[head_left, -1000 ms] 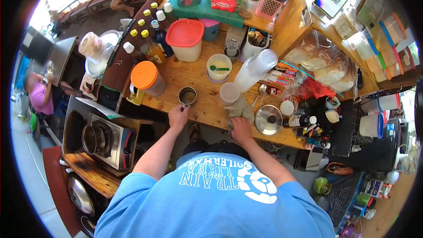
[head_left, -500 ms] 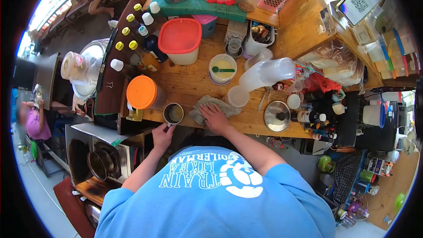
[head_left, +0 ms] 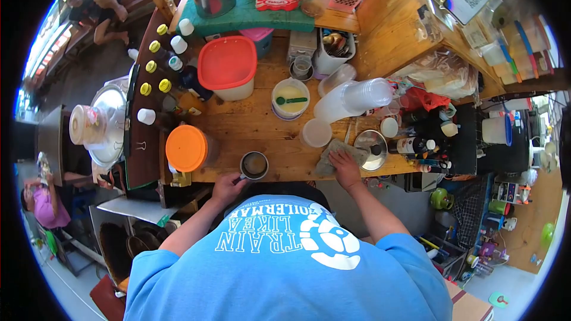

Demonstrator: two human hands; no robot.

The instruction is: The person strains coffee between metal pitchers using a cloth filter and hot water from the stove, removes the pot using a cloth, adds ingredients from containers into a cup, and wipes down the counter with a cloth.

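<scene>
My left hand point(head_left: 229, 188) is closed round the handle of a metal mug point(head_left: 254, 165), which stands near the counter's front edge with a little brownish content inside. Under my right hand point(head_left: 345, 166) lies a crumpled grey cloth point(head_left: 325, 163); the fingers are spread flat on top of it. The cloth reaches close to a round metal lid with a black knob point(head_left: 371, 150). Just behind the cloth is a translucent plastic cup point(head_left: 316, 133). Left of the mug stands a tub with an orange lid point(head_left: 187, 148).
Farther back are a red-lidded container point(head_left: 227, 62), a white tub with a green spoon point(head_left: 291, 90) and stacked plastic cups point(head_left: 357, 98). Bottles with yellow caps point(head_left: 156, 46) line the left side. Dark bottles point(head_left: 410, 145) crowd the right end. Other people sit beyond the counter at left.
My right hand has slid the cloth to the right, toward the metal lid. My left hand and the mug have shifted slightly right and nearer me. The camera view has turned somewhat.
</scene>
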